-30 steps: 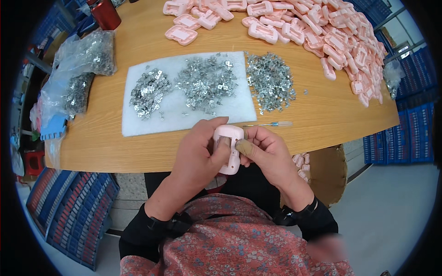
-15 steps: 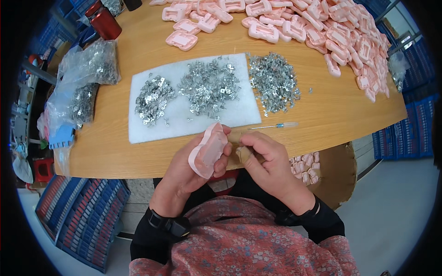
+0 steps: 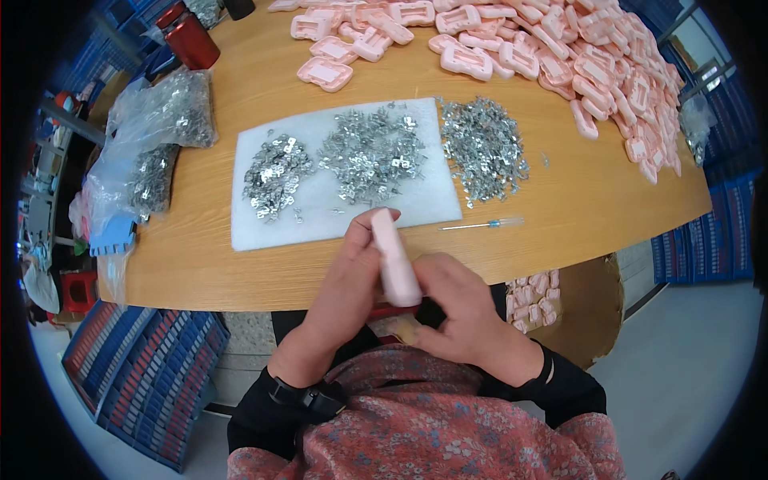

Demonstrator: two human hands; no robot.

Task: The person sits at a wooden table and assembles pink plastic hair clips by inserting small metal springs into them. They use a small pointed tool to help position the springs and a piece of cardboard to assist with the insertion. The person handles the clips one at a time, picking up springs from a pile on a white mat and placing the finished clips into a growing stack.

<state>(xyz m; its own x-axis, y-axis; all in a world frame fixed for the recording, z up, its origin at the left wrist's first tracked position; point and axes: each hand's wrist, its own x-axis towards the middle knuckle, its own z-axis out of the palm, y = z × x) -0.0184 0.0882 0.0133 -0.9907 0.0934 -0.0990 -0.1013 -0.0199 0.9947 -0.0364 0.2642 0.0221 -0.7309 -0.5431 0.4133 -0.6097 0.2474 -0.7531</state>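
A pink plastic shell [image 3: 395, 264], rounded and narrow as seen edge-on, stands upright above the table's front edge. My left hand [image 3: 346, 280] is closed around it from the left, fingertips at its top end. Right beside the shell, my right hand [image 3: 460, 308] has its fingers against or behind the right side; their tips are hidden. Its thumb, with a tan cover [image 3: 406, 330] on the tip, reaches beneath the lower end. Beyond my hands lies a white foam sheet [image 3: 320, 228] bearing two heaps of small metal clips [image 3: 372, 156].
A third metal heap [image 3: 484, 152] sits right of the foam, near a thin screwdriver [image 3: 482, 225]. Pink shells [image 3: 592, 68] pile up at the back right. Bags of metal parts [image 3: 152, 176] and a red flask [image 3: 189, 36] stand left. A cardboard box [image 3: 588, 312] holds pink pieces below.
The shell has turned from showing its broad face to edge-on and moved slightly right. My right hand has come down and closer to it, its thumb now below the shell.
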